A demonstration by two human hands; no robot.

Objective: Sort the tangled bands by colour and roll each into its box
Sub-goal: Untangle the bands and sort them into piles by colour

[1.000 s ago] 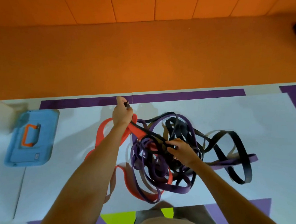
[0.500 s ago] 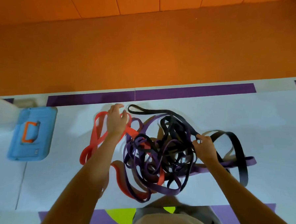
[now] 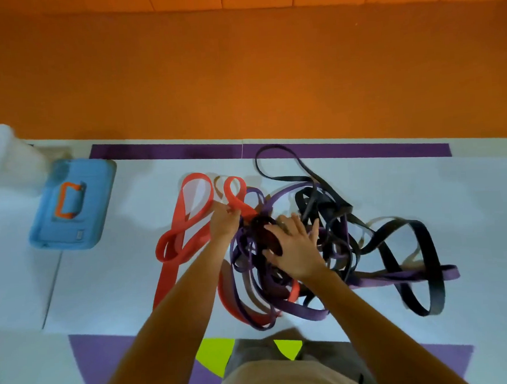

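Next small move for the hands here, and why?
Probably pull the red band leftward with the left hand. Its fingers pinch that band at the knot's edge, the red loops lie mostly free on the left, and the right hand presses flat on the purple and black tangle, pinning it.

Single head-worn wide-angle view; faces forward, steeply down; close above left hand [image 3: 223,227] and right hand [image 3: 298,249]; flat orange surface [image 3: 240,75] fills frame beyond hands.
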